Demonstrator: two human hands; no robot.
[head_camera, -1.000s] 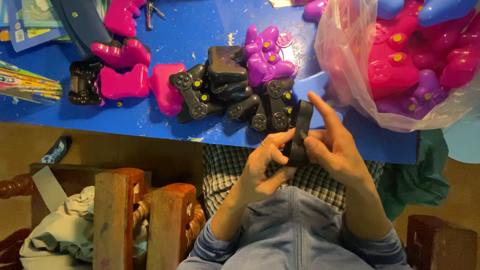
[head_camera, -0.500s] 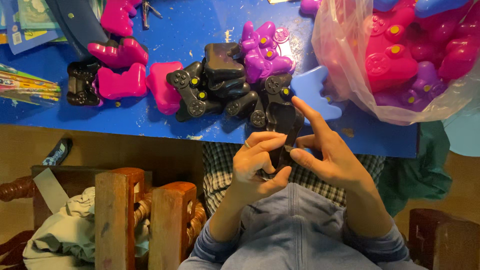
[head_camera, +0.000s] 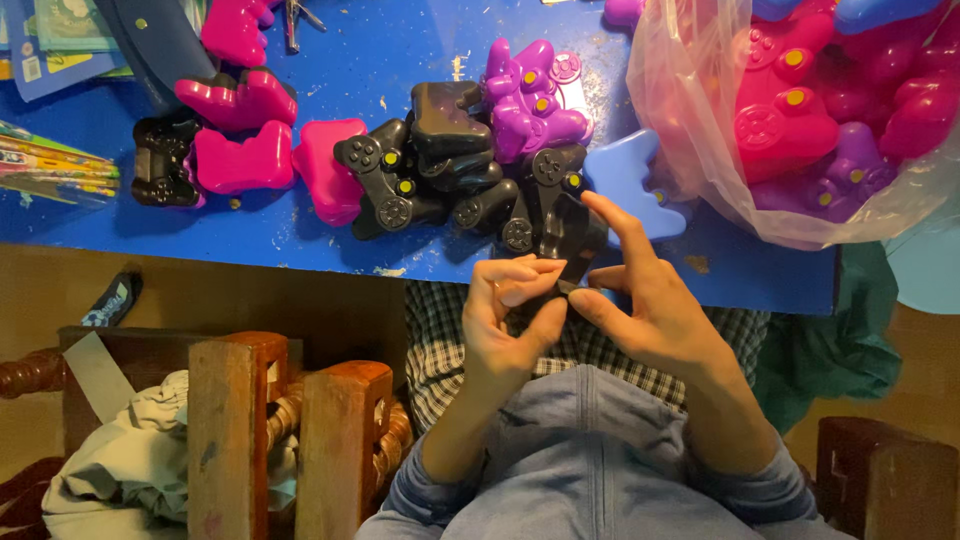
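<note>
Black controller-shaped shell (head_camera: 572, 240), glossy, between fingers (head_camera: 545, 322)

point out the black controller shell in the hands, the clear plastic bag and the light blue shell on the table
black controller shell (head_camera: 572, 238): head view, its upper body above the fingers.
clear plastic bag (head_camera: 690, 150): head view, its left wall.
light blue shell (head_camera: 628, 175): head view, its middle.

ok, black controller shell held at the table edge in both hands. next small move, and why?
Probably set it down on the black pile. The black controller shell is pinched between left hand and right hand, already over the edge of the blue table, with the other black shells just ahead of it. Only a guess: the hands hide whether the shell is finished.
</note>
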